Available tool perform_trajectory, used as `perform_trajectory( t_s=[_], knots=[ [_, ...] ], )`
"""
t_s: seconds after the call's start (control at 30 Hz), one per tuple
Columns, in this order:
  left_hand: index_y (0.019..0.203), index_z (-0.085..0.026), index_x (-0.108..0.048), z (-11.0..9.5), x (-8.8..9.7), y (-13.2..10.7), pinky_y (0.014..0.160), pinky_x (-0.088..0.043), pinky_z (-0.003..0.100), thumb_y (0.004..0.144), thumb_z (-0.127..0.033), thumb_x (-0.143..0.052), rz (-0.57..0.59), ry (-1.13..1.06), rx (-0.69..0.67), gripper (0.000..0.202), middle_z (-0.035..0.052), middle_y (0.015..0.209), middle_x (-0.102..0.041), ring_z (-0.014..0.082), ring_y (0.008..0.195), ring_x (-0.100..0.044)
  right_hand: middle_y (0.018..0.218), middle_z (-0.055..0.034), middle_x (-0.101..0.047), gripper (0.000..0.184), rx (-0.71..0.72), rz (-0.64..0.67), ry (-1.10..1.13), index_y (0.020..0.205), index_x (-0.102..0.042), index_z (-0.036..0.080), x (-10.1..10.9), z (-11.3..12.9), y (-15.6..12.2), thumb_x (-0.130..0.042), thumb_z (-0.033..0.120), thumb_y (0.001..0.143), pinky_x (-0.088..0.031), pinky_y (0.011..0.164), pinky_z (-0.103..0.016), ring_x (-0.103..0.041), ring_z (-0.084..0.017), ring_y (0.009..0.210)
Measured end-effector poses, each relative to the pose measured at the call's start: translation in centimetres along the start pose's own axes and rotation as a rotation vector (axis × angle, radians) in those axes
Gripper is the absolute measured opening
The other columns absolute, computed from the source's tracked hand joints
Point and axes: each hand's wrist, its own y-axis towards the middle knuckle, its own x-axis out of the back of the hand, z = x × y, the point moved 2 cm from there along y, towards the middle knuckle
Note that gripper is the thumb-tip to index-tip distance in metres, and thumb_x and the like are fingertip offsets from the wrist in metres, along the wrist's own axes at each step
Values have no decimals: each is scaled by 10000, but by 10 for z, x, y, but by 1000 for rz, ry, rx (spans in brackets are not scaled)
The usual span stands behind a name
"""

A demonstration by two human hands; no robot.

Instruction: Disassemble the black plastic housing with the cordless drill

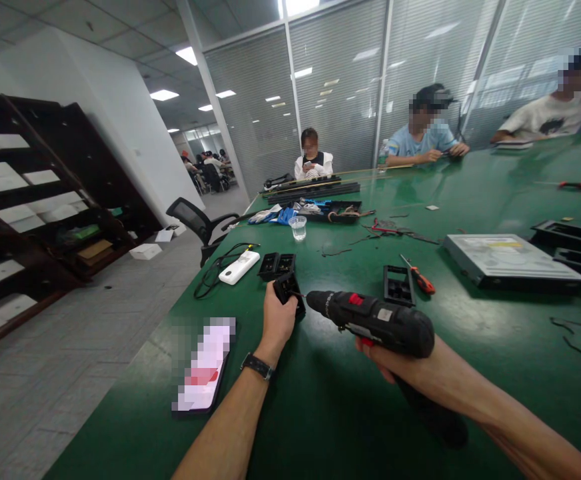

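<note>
Gripping a black drill (370, 321), the right hand (388, 360) sits just right of centre, fingers curled tight round the handle and mostly hidden beneath the body. The drill has a red switch on top, a pale label on its side, and its bit points toward 9 o'clock into a small black part (288, 289). That part is a boxy plastic piece, held upright on the green table (320, 413) by the left hand (276, 321), whose fingers wrap closed around its lower half; a dark watch (257, 366) bands the wrist.

At 8 o'clock from the hands lies a phone (203, 369), screen up. Just beyond the part, at 12 o'clock, sit two more black pieces (276, 265), with a white block (239, 267) and a black cable to their left. At 1 o'clock lie an open black frame (398, 287) and a red-handled screwdriver (419, 276). At 2 o'clock rests a flat grey disc drive (510, 260). Farther off, at 12 o'clock, stands a clear cup (298, 227); beyond it three people sit along the table's far edges.
</note>
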Motion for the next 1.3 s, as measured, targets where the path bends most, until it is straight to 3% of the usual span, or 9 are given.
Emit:
perform_trajectory(
  t_s=[0.33, 0.5, 0.77, 1.3],
  knots=[
    [1154, -168, -631, 4, 2, 0, 882, -527, 328, 781, -124, -688, -6, -11, 22, 380, 63, 1046, -711, 195, 944, -662, 605, 10, -608, 271, 22, -16, 3, 757, -620, 211, 1, 6, 0, -631, 438, 906, -399, 543, -290, -514, -144, 559],
    [1159, -175, -640, 7, 1, 1, 877, -534, 334, 767, -153, -708, 32, -29, 38, 399, 64, 1045, -718, 197, 932, -667, 612, 43, -594, 175, 32, -26, 52, 978, -645, 211, 1, 6, 2, -617, 371, 913, -403, 557, -273, -537, -143, 586],
    [1119, -172, -652, 3, 1, -1, 877, -542, 341, 759, -164, -731, 22, -60, 39, 369, 69, 1044, -725, 199, 927, -672, 605, 43, -591, 158, 61, -9, 60, 947, -652, 198, 2, -1, 5, -635, 352, 917, -411, 565, -264, -539, -134, 576],
    [1163, -173, -631, 4, 1, -1, 905, -538, 354, 793, -156, -712, 5, -32, 48, 379, 86, 1083, -729, 207, 961, -681, 624, 24, -599, 123, 50, -13, 60, 940, -640, 194, 3, 11, -4, -617, 310, 908, -421, 602, -295, -547, -156, 613]
  ],
)
